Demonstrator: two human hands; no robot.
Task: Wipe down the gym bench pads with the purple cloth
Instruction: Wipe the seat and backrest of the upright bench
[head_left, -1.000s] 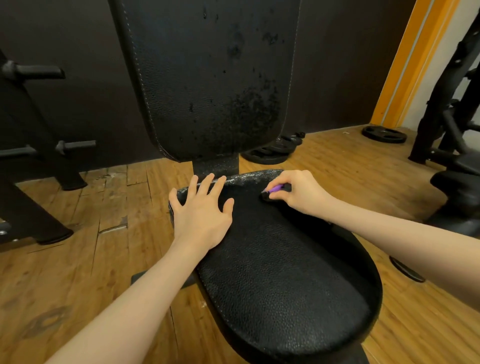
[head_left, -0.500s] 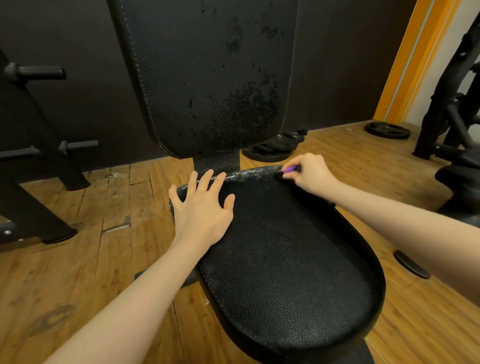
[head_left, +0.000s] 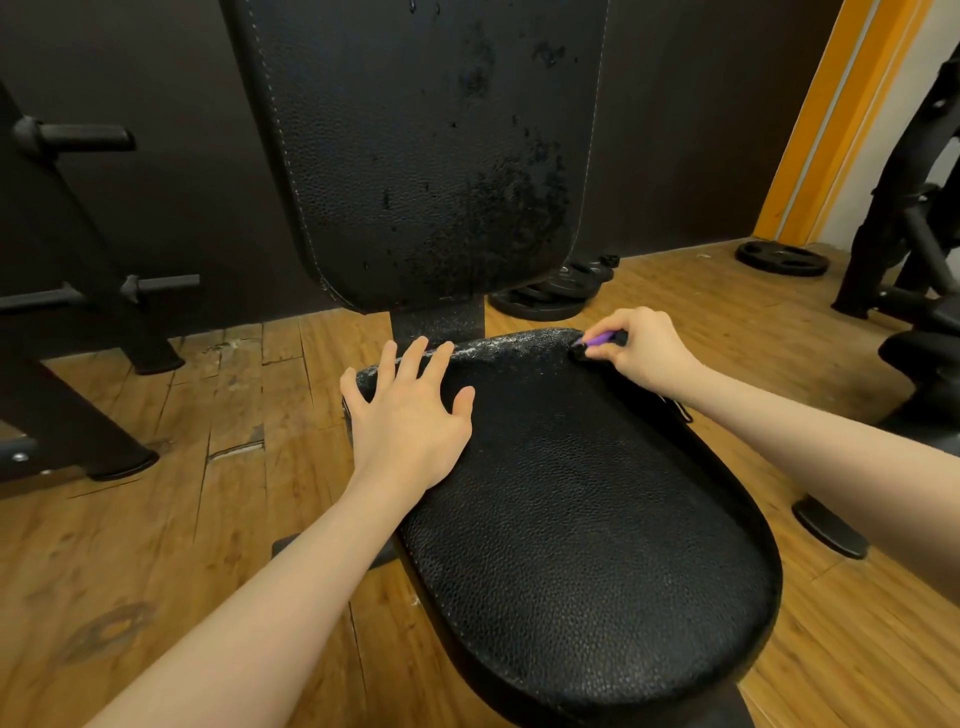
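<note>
Head view, looking down: the black textured-leather seat pad fills the lower centre of the frame, rounded at its near end, with a whitish dusty film along its far edge. Above it, top centre, rises the tall black leather back pad, speckled with dark blotches toward its lower right part.

The left hand lies flat on the far left corner of the seat pad, fingers straight and spread, thumb out to the right, the forearm running down to the lower left of the frame. It holds nothing, only presses on the leather.

Over at centre right, the right hand sits at the far right corner of the seat pad, fingers curled in, pinching the purple cloth. Only a small sliver of purple shows between thumb and fingers, right against the pad's dusty rim; the rest of the cloth is hidden inside the hand. The right forearm comes in from the right edge.

Around them: worn wooden plank floor, a stack of black weight plates behind the bench post, one more black plate at upper right, and a black rack with pegs at left.
</note>
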